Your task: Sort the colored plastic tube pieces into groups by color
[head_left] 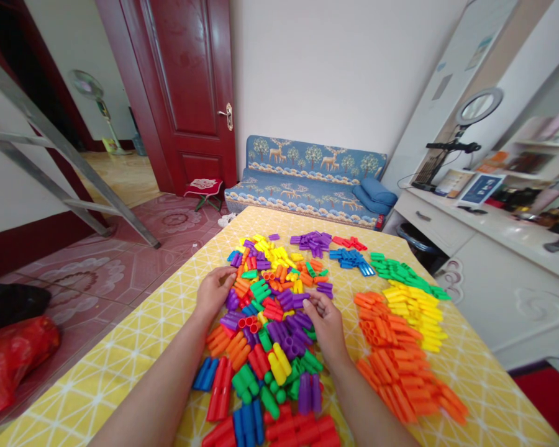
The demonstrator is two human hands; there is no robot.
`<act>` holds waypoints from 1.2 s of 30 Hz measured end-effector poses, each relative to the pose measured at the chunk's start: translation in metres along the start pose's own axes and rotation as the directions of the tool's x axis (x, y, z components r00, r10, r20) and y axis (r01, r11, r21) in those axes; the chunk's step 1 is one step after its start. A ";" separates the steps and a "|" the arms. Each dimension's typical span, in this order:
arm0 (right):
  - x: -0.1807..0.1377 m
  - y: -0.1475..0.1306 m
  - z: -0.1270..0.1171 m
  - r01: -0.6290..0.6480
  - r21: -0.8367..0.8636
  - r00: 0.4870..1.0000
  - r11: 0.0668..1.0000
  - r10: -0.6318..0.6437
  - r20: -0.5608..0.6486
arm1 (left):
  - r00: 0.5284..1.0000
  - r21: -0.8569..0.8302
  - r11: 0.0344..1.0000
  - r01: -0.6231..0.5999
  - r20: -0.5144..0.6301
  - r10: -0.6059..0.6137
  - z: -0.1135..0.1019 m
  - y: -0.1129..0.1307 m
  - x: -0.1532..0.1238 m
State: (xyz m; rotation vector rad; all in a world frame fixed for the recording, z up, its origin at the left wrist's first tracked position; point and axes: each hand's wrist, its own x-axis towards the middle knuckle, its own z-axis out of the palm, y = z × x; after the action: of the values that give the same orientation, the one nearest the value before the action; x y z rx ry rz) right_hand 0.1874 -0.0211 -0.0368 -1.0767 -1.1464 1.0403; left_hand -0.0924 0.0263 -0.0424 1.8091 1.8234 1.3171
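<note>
A big mixed heap of coloured plastic tube blocks [270, 310] covers the middle of a table with a yellow patterned cloth [121, 366]. My left hand [214, 290] rests on the heap's left edge, fingers curled over orange and purple blocks. My right hand [325, 320] sits at the heap's right side, fingers curled on purple pieces. To the right lie sorted groups: an orange pile [395, 360], a yellow pile [414, 310], a green pile [403, 272], a blue pile [351, 259], a small red pile [349, 243] and a purple pile [312, 241].
A blue patterned sofa [307, 180] stands beyond the table's far end, beside a dark red door [186, 87]. A white desk with a ring light [477, 108] runs along the right. A metal ladder [60, 161] leans at the left; a red bag [13, 360] lies on the floor.
</note>
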 end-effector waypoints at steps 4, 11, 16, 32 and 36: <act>-0.001 -0.002 0.000 -0.007 -0.008 1.000 1.000 0.007 0.013 | 1.000 -0.004 1.000 0.000 0.002 0.000 0.000 0.000 0.000; -0.001 0.000 -0.001 0.001 -0.009 1.000 1.000 -0.001 0.018 | 1.000 -0.004 1.000 0.001 0.012 -0.001 -0.001 0.002 0.000; 0.000 0.001 -0.002 0.038 -0.035 0.999 0.999 -0.037 0.028 | 1.000 0.001 1.000 -0.008 0.019 0.008 0.002 -0.003 0.000; -0.001 -0.001 -0.002 0.021 -0.043 0.999 0.999 -0.020 0.027 | 1.000 0.004 1.000 -0.005 0.016 0.005 0.003 -0.009 0.001; -0.001 -0.001 -0.002 0.022 -0.048 0.999 0.999 -0.021 0.026 | 1.000 0.002 1.000 -0.015 0.017 0.015 0.002 -0.008 0.000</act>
State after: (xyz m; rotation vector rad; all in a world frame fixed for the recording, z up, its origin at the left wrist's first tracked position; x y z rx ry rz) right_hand 0.1893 -0.0227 -0.0359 -1.0895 -1.2069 1.0166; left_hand -0.0965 0.0293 -0.0497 1.8328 1.8066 1.3021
